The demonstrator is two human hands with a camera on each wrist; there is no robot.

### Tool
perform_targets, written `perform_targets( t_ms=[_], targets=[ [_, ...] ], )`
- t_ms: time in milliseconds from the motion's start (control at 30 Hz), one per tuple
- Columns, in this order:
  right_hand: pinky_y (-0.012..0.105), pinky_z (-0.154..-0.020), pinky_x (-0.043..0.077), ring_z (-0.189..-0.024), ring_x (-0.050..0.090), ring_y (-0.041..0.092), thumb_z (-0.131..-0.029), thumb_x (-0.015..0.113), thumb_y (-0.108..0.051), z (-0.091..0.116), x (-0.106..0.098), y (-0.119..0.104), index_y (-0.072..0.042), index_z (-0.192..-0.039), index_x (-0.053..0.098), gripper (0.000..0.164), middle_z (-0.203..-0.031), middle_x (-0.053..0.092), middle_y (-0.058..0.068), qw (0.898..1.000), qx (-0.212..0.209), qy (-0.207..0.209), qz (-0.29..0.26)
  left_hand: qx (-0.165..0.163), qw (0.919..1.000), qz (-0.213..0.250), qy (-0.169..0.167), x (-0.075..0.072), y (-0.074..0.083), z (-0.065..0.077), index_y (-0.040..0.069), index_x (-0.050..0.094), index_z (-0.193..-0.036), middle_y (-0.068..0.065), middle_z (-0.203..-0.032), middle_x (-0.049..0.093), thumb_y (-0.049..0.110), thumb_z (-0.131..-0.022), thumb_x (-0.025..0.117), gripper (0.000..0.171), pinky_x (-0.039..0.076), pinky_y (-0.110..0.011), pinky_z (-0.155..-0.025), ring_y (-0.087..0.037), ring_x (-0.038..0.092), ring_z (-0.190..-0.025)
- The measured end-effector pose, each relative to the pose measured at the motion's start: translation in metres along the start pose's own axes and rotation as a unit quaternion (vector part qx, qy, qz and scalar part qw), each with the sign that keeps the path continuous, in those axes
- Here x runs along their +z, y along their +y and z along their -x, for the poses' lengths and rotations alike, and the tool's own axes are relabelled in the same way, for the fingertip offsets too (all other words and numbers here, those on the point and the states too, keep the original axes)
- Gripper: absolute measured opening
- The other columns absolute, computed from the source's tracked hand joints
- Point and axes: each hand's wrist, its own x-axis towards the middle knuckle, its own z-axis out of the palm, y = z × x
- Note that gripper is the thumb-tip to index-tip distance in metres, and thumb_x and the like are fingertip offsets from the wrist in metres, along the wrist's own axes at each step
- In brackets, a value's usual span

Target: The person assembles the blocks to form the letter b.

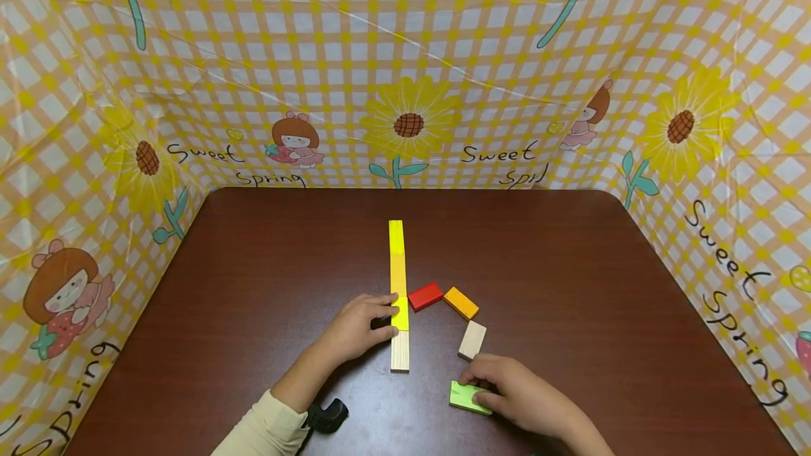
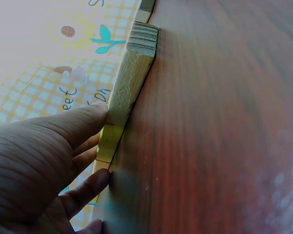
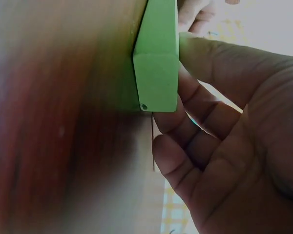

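A straight row of flat wooden blocks runs away from me: a plain wood block nearest, then a bright yellow block, an orange-yellow block and another yellow block farthest. My left hand lies along the row's left side, its fingertips touching the nearer yellow block. In the left wrist view the thumb rests at the side of the plain block. Lower right, my right hand pinches a light green block between thumb and fingers, close over the table.
Curving right from the row are a red block, an orange block and a second plain wood block. Dark brown table lies beneath. Checked cloth with sunflowers encloses the back and sides.
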Motion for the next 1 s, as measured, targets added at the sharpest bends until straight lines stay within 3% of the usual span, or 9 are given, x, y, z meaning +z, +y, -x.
perform_targets(
  t_ms=[333, 467, 833, 1000],
  targets=[
    [0.024, -0.073, 0.048, -0.086, 0.053, 0.001, -0.085, 0.072, -0.001, -0.016, 0.005, -0.008, -0.017, -0.103, 0.07, 0.024, -0.098, 0.06, -0.014, 0.993, -0.081, 0.032, 0.078, 0.003, 1.0, -0.004, 0.005, 0.002, -0.001, 0.0, 0.006, 0.072, -0.122, -0.005, -0.139, 0.059, 0.021, -0.089, 0.076, 0.037, 0.044, -0.045, -0.102, -0.029, 0.057, -0.122],
    [0.025, -0.074, 0.049, -0.086, 0.055, 0.003, -0.083, 0.073, -0.001, -0.024, 0.006, -0.009, -0.016, -0.102, 0.07, 0.024, -0.098, 0.062, -0.012, 0.99, -0.096, 0.039, 0.096, -0.004, 0.9999, -0.009, 0.007, 0.003, 0.0, 0.0, 0.006, 0.072, -0.122, -0.004, -0.139, 0.059, 0.022, -0.089, 0.076, 0.037, 0.045, -0.044, -0.102, -0.027, 0.057, -0.122],
    [0.035, -0.08, 0.046, -0.092, 0.053, 0.005, -0.087, 0.074, -0.007, -0.037, 0.004, -0.011, -0.02, -0.103, 0.071, 0.021, -0.099, 0.061, -0.016, 0.991, -0.043, 0.015, 0.128, 0.006, 0.9998, -0.014, 0.016, 0.004, -0.002, 0.0, 0.006, 0.072, -0.121, -0.004, -0.138, 0.06, 0.021, -0.088, 0.077, 0.036, 0.046, -0.043, -0.1, -0.027, 0.058, -0.12],
    [0.042, -0.092, 0.046, -0.092, 0.053, 0.004, -0.087, 0.074, -0.008, -0.046, 0.003, -0.01, -0.02, -0.103, 0.071, 0.02, -0.097, 0.061, -0.017, 0.992, -0.03, 0.003, 0.122, 0.005, 0.9998, -0.012, 0.015, 0.004, -0.002, 0.0, 0.006, 0.072, -0.121, -0.004, -0.138, 0.06, 0.021, -0.089, 0.076, 0.036, 0.046, -0.043, -0.1, -0.026, 0.058, -0.12]
  ],
)
